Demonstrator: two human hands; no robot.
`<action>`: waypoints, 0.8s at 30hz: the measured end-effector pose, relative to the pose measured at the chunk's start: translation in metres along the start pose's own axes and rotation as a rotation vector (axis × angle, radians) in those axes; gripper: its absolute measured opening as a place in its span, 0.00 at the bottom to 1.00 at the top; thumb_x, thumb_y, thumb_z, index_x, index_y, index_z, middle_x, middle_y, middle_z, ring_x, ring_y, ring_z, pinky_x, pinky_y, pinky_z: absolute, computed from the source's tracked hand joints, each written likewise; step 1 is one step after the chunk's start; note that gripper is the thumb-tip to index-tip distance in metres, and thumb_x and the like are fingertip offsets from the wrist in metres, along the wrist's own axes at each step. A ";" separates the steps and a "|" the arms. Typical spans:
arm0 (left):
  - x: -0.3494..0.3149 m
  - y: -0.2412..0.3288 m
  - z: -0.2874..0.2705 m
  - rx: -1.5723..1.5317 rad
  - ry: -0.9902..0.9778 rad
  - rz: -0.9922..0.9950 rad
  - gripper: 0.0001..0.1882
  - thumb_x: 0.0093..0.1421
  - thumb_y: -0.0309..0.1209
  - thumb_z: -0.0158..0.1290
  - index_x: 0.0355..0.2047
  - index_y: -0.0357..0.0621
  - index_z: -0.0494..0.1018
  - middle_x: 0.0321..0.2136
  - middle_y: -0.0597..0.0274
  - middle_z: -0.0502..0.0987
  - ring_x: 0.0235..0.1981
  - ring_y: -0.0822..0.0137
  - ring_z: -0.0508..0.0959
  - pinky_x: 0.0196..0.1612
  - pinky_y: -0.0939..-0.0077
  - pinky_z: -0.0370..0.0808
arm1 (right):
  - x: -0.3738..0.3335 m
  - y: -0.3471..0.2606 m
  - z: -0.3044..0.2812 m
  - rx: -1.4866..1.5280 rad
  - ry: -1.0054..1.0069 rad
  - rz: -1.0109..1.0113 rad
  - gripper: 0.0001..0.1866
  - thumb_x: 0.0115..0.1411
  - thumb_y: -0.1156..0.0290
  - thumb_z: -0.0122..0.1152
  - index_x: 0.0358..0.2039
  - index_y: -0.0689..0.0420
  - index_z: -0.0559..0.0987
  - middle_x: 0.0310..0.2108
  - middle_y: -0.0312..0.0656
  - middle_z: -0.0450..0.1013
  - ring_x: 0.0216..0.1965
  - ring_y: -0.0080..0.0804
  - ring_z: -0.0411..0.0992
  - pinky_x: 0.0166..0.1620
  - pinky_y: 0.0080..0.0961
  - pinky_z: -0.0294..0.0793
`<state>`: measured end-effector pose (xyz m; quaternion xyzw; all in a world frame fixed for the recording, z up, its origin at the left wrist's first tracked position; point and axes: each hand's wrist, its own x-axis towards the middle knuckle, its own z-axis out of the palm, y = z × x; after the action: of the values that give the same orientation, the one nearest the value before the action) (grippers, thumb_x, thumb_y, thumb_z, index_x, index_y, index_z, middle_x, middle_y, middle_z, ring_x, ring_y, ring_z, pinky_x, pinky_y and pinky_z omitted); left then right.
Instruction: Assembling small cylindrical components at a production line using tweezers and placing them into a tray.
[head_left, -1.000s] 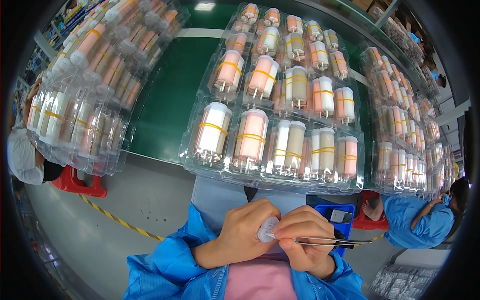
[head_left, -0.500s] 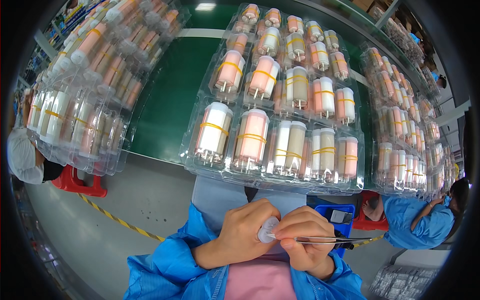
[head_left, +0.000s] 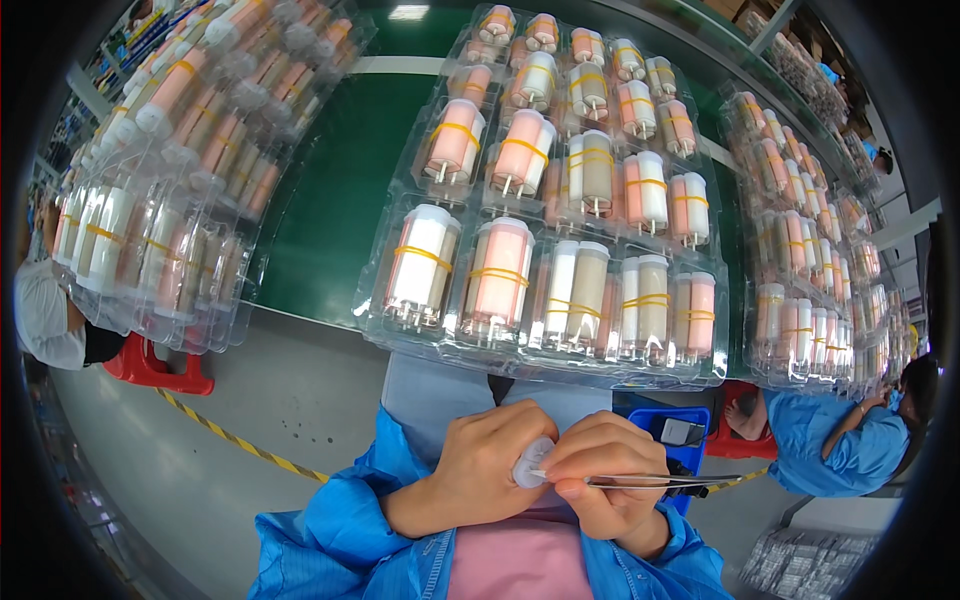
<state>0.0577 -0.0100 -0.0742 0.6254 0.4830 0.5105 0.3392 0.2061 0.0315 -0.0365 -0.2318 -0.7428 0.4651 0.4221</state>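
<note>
My left hand (head_left: 478,465) is closed around a small piece whose round, translucent whitish end (head_left: 527,468) faces my right hand. The rest of that piece is hidden inside my fingers. Metal tweezers (head_left: 680,482) lie across my right hand (head_left: 612,470), which is closed on them. Right fingertips meet at the round end, touching or nearly touching a small white tip (head_left: 539,473) there. Beyond both hands, a clear plastic tray (head_left: 455,350) carries rubber-banded bundles of pink, white and grey tubes (head_left: 425,262).
Stacked trays of similar tubes stand on the left (head_left: 110,235) and right (head_left: 800,330) of the green table (head_left: 320,200). A blue bin (head_left: 690,420) sits beside my right hand. Co-workers are seated at right (head_left: 820,450) and far left (head_left: 50,320), by red stools (head_left: 155,365).
Both hands keep their hold, with the round end and right fingertips shifted very slightly. The tweezers remain in my right hand.
</note>
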 end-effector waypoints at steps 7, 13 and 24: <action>-0.001 -0.001 -0.002 0.012 -0.036 0.019 0.15 0.42 0.26 0.64 0.26 0.37 0.70 0.22 0.55 0.72 0.20 0.58 0.74 0.21 0.72 0.68 | 0.000 0.000 -0.001 -0.010 -0.016 -0.002 0.06 0.47 0.79 0.66 0.28 0.61 0.78 0.27 0.45 0.76 0.27 0.40 0.74 0.32 0.28 0.75; 0.000 0.000 -0.003 0.018 -0.042 0.003 0.15 0.41 0.27 0.65 0.26 0.37 0.69 0.22 0.56 0.72 0.20 0.58 0.74 0.21 0.72 0.69 | 0.001 -0.001 0.001 -0.023 0.003 -0.015 0.07 0.46 0.79 0.67 0.27 0.62 0.79 0.27 0.44 0.76 0.27 0.40 0.74 0.31 0.28 0.74; 0.001 0.000 -0.006 0.229 -0.047 0.047 0.16 0.42 0.35 0.63 0.25 0.39 0.69 0.22 0.56 0.72 0.21 0.54 0.75 0.22 0.69 0.69 | 0.007 -0.007 0.003 -0.158 -0.042 -0.035 0.07 0.44 0.79 0.67 0.26 0.62 0.79 0.25 0.45 0.74 0.25 0.39 0.72 0.28 0.26 0.73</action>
<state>0.0523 -0.0096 -0.0725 0.6829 0.5153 0.4449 0.2650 0.2006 0.0319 -0.0283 -0.2414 -0.7899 0.4023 0.3949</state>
